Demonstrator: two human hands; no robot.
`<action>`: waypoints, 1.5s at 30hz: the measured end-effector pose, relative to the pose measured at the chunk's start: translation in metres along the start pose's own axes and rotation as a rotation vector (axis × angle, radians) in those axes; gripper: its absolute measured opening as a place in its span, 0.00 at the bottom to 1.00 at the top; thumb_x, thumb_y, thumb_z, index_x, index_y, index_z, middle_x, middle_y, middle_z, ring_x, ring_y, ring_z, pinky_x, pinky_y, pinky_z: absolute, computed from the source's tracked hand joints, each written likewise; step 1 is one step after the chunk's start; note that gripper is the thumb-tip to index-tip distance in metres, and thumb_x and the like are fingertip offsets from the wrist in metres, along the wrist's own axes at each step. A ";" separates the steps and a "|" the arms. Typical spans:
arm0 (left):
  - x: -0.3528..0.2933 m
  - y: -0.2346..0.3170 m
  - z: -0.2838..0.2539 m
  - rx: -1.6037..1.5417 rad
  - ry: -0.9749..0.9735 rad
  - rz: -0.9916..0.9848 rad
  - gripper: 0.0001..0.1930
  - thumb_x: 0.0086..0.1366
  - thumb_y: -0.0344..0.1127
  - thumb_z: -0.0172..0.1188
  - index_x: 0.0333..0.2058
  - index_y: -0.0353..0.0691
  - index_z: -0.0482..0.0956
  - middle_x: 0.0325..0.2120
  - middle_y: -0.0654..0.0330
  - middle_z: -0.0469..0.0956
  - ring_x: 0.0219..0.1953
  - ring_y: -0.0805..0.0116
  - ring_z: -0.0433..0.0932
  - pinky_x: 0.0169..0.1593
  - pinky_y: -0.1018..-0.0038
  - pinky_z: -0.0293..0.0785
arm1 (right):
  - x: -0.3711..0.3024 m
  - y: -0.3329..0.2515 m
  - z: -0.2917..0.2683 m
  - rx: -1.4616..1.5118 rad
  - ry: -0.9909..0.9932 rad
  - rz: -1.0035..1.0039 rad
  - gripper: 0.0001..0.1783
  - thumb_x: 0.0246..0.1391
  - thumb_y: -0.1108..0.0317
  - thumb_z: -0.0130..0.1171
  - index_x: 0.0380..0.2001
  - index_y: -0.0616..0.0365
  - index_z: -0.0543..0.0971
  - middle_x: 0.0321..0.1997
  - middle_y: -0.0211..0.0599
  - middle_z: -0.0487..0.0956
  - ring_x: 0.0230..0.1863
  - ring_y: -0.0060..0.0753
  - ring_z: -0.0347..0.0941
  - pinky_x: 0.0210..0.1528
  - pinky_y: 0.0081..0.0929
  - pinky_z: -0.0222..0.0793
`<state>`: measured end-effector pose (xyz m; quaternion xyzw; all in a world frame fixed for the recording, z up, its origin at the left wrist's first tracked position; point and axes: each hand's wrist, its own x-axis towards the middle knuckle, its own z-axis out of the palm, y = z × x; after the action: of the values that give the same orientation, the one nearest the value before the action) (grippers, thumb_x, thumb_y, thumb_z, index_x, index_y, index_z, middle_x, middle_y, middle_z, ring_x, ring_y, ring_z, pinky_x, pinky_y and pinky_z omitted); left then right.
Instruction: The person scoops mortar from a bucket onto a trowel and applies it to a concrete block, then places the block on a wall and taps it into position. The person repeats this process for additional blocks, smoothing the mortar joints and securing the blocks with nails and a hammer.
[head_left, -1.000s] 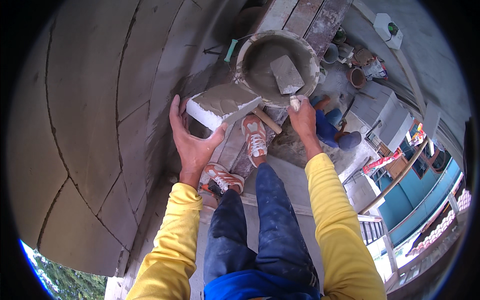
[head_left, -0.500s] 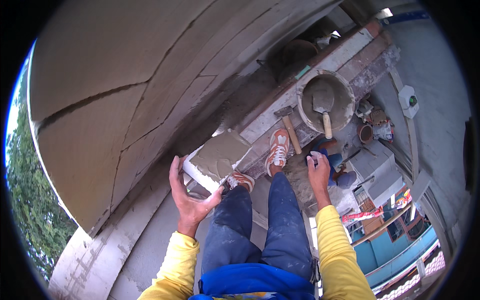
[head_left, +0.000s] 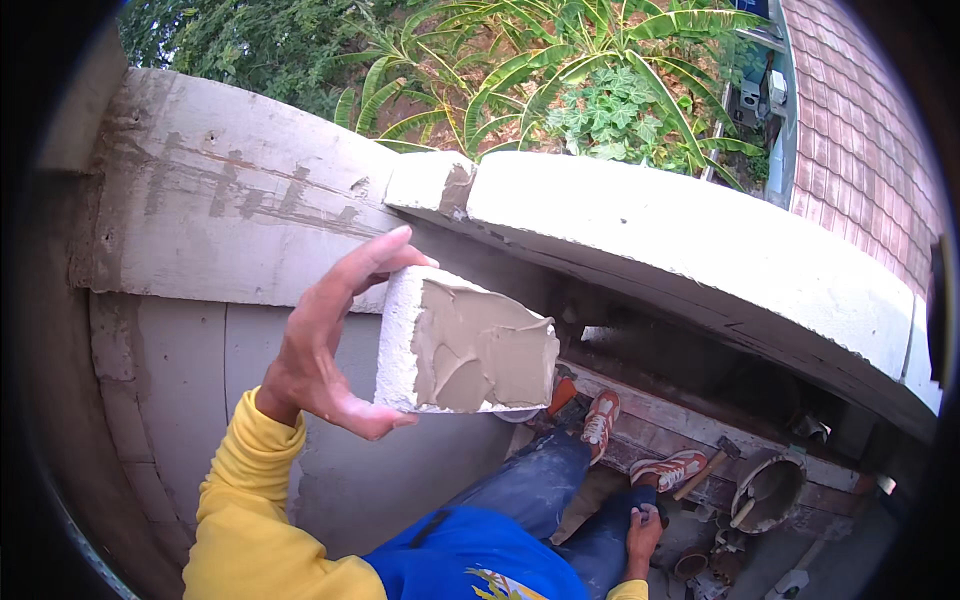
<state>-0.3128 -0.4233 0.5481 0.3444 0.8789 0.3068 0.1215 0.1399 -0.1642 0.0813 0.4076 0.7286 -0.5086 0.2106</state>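
My left hand (head_left: 318,340) grips a white lightweight block (head_left: 395,345) by its left end, thumb below and fingers above. Grey mortar (head_left: 485,350) coats the block's upward face, spread unevenly with ridges. The block is held up in front of the pale wall, apart from it. Low by my right thigh, my right hand (head_left: 643,530) hangs with its fingers curled in; nothing shows in them. A hammer (head_left: 705,474) lies by my right shoe. Beyond it stands a mortar bucket (head_left: 768,490) with a trowel (head_left: 742,513) inside, its handle over the rim.
A curved white block wall (head_left: 620,195) runs across, with a mortared joint (head_left: 456,190) near its middle. My shoes stand on mortar-stained planks (head_left: 640,420) below. An orange object (head_left: 562,394) lies near my left foot. Plants (head_left: 520,70) and a tiled roof (head_left: 860,130) lie beyond the wall.
My view has swung left toward the outer wall and greenery. My left hand has raised the mortar-coated block close before me; my right hand has dropped beside my thigh.
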 end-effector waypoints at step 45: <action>0.106 -0.178 -0.117 0.390 0.024 0.462 0.59 0.44 0.43 0.80 0.75 0.37 0.61 0.58 0.46 0.78 0.59 0.51 0.81 0.67 0.62 0.75 | -0.005 -0.037 0.032 -0.282 0.004 -0.056 0.20 0.61 0.57 0.65 0.48 0.62 0.85 0.36 0.50 0.85 0.38 0.50 0.83 0.49 0.42 0.77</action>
<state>-0.5350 -0.5066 0.5281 0.5485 0.8210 0.1557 -0.0304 0.1093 -0.2011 0.0934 0.3545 0.8043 -0.4060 0.2502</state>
